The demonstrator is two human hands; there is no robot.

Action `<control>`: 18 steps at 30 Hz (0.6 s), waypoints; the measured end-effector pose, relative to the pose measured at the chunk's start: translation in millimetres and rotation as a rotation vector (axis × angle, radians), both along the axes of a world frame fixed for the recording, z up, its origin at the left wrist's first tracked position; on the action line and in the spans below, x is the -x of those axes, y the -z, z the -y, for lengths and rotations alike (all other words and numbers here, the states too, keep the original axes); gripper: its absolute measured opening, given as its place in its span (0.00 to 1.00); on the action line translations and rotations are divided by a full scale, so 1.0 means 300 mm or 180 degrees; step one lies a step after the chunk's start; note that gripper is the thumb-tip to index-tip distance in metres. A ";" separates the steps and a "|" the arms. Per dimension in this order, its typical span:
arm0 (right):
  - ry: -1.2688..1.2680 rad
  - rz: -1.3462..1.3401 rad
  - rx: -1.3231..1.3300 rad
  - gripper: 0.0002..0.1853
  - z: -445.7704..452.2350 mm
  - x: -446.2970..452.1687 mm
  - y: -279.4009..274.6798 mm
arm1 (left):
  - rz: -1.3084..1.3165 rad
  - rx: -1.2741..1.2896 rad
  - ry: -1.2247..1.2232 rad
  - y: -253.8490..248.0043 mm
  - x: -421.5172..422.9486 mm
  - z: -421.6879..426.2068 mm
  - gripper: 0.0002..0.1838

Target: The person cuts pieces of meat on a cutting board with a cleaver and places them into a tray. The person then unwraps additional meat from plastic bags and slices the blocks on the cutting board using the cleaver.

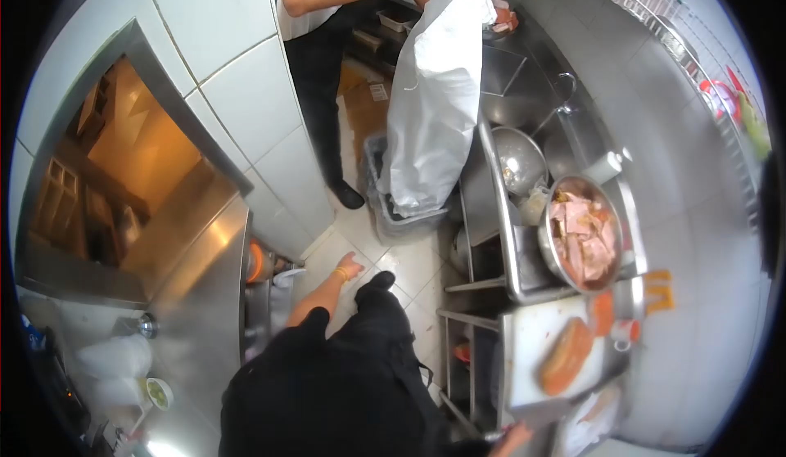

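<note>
Head view: left hand (350, 265) hangs open, nothing in it, over the floor (417, 306); right hand (512, 439) is a blur by what looks like a blade (547, 413), can't tell from here if it's gripping. The meat chunk (566, 357) lies on the white cutting board (526, 330) near that hand, so a reach without looking could nick fingers or shove the meat. I'd also watch the steel bowl (577, 185) of sliced meat: perched by the sink rail (509, 265), it could tip if the other person's white sack (438, 89) swings into it.
</note>
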State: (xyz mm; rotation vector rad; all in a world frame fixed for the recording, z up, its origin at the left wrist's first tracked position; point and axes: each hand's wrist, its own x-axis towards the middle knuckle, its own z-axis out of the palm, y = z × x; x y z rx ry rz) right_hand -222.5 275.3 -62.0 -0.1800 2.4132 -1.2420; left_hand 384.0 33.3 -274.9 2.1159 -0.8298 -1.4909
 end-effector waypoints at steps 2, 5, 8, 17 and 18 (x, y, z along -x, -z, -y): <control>0.0000 -0.0015 0.0288 0.19 -0.031 -0.006 -0.006 | -0.0132 0.0187 -0.0406 0.079 -0.065 0.043 0.44; -0.0039 -0.0015 -0.0120 0.22 -0.014 -0.055 -0.060 | -0.0464 0.0521 -0.0695 -0.213 -0.103 0.149 0.43; -0.0120 0.0023 0.0074 0.23 -0.014 -0.019 -0.013 | -0.0900 0.1111 -0.0807 -0.334 -0.095 0.304 0.44; -0.0160 0.0069 -0.0140 0.21 0.011 0.081 0.048 | -0.1133 0.1784 -0.0509 -0.805 -0.267 0.725 0.56; -0.0176 0.0014 -0.0230 0.21 0.020 0.063 0.031 | -0.1109 0.1632 -0.0395 -0.844 -0.323 0.787 0.58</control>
